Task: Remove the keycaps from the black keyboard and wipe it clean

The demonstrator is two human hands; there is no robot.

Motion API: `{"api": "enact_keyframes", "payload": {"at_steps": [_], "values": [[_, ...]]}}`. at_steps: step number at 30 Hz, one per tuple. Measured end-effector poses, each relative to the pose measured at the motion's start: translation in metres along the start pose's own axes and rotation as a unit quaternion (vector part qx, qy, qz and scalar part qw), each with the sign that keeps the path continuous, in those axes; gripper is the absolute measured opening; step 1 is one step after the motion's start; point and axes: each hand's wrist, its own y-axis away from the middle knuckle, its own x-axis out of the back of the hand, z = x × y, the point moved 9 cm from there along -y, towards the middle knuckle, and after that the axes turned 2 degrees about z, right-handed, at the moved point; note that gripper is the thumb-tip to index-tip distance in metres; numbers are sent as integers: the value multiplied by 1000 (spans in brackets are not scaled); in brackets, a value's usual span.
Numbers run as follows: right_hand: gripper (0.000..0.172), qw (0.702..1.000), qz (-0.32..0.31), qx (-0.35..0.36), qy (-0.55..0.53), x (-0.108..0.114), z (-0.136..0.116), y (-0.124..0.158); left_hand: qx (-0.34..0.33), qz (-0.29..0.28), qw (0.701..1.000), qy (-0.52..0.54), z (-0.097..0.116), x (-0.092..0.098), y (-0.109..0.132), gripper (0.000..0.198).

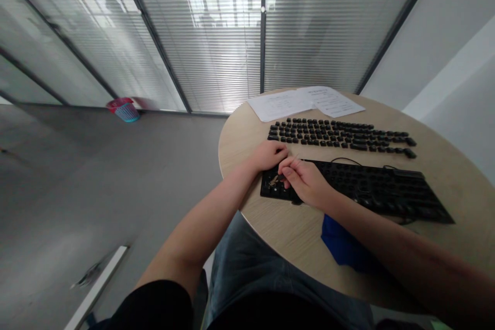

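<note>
A black keyboard base (pixel 371 191) with its keycaps taken off lies on a round wooden table (pixel 294 232). My left hand (pixel 268 154) rests curled at its far left corner, touching the edge. My right hand (pixel 303 180) is pinched on a thin stick-like tool that I cannot name, its tip over the keyboard's left end. Beyond the keyboard, the loose black keycaps (pixel 340 136) are laid out in rows on the table.
Two white printed sheets (pixel 305 100) lie at the table's far edge. A blue cloth (pixel 340 245) sits under my right forearm. On the grey floor by the glass wall stands a small pink and blue basket (pixel 124 109). A white wall rises at right.
</note>
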Motion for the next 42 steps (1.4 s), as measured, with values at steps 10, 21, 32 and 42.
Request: {"api": "enact_keyframes", "payload": {"at_steps": [10,21,32,42], "values": [[25,999,-29,-9,34,-11,-5,-1,6,5,1000,-13,0,1,0,30],[25,998,-40,5,41,-14,-13,-5,6,-9,1000,-20,2,0,0,33],[23,996,-68,38,51,-24,-24,-3,3,-4,999,-36,3,0,-1,32],[5,989,-118,38,81,-39,-12,3,-11,1,999,-41,5,0,0,33]]}}
